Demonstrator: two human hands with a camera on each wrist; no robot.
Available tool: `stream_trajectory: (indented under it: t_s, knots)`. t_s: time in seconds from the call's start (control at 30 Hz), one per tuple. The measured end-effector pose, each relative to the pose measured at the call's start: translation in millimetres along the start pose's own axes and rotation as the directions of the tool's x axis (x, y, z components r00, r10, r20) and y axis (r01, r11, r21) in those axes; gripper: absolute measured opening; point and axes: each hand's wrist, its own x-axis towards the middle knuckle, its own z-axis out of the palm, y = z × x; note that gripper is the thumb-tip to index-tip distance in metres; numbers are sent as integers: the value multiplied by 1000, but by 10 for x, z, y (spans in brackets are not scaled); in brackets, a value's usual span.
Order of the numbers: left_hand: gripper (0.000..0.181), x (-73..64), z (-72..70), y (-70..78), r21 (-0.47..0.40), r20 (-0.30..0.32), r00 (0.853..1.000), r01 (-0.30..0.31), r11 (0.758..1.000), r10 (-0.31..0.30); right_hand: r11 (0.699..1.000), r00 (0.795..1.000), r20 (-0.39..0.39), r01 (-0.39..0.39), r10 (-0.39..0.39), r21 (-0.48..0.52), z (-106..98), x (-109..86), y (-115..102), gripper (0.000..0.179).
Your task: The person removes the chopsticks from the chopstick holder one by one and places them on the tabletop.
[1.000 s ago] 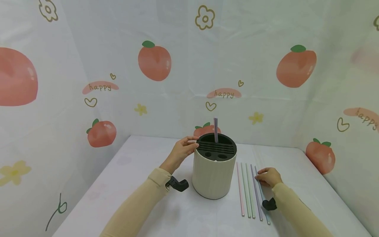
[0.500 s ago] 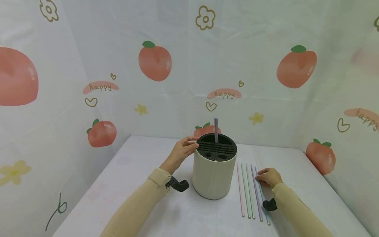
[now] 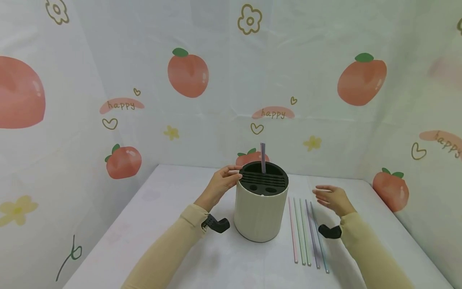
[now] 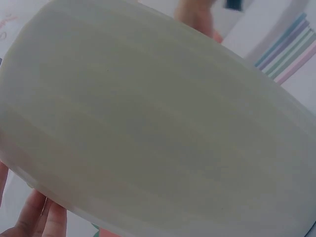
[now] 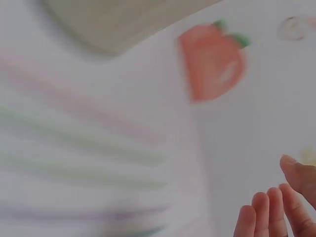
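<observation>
A cream, round utensil holder [image 3: 260, 218] with a slotted black top [image 3: 268, 184] stands upright on the table. Purplish chopsticks [image 3: 263, 158] rise from its large rear opening. My left hand [image 3: 218, 186] rests against the left edge of the holder's top, fingers extended; in the left wrist view its fingertips [image 4: 37, 215] touch the rim. My right hand [image 3: 333, 198] is raised above the far ends of several pastel chopsticks [image 3: 302, 233], holding nothing. In the right wrist view its fingers [image 5: 269, 212] are extended, with the thumb apart. The chopsticks lie in a row right of the holder: pink, green, purple and blue.
A white cloth covers the table [image 3: 180, 253]. Behind it and at both sides hangs a white curtain [image 3: 216, 132] printed with peaches, flowers and hearts. Each wrist carries a black camera strap, such as the left wrist camera [image 3: 218, 224].
My right hand has left the blue chopstick and lifted up and away from the table, its fingers spreading. The left hand stays at the holder's edge.
</observation>
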Motion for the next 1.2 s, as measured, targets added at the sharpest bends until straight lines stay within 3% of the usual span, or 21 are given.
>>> stream_trajectory:
  t_s: [0.1, 0.23, 0.3, 0.37, 0.5, 0.67, 0.8, 0.97, 1.2]
  knots:
    - [32, 4, -10, 2, 0, -5, 1000, -1, 1000, 1, 975, 992, 27, 118, -125, 188, 65, 8, -378, 16]
    - [32, 9, -22, -9, 3, -6, 1000, -1, 1000, 1, 884, 956, 27, 261, -293, 387, 286, -13, -834, 17]
    - [33, 12, -26, -17, 5, -4, 1000, 1, 1000, -1, 848, 933, 28, 313, -359, 428, 434, -29, -1015, 18]
    - [33, 13, -28, -23, 7, -2, 1000, 2, 1000, -2, 835, 912, 42, 355, -408, 420, 585, -48, -1156, 18]
    - [34, 11, -26, -24, 6, 1, 1000, 3, 1000, -3, 854, 890, 77, 404, -450, 328, 863, -48, -1309, 17]
    - [33, 12, -16, -20, -1, -4, 1000, 0, 1000, 0, 895, 895, 115, 406, -430, 186, 1092, 3, -1315, 17]
    - [31, 11, -7, -22, -3, -8, 1000, 0, 1000, 0, 918, 907, 142, 391, -397, 67, 1165, 58, -1253, 22]
    - [32, -1, -1, -18, -5, -3, 1000, -2, 1000, 2, 924, 915, 179, 377, -362, -61, 1203, 109, -1205, 34]
    - [34, 4, -9, -17, -7, 7, 1000, -1, 1000, 1, 924, 908, 245, 372, -341, -93, 1241, 152, -1193, 36]
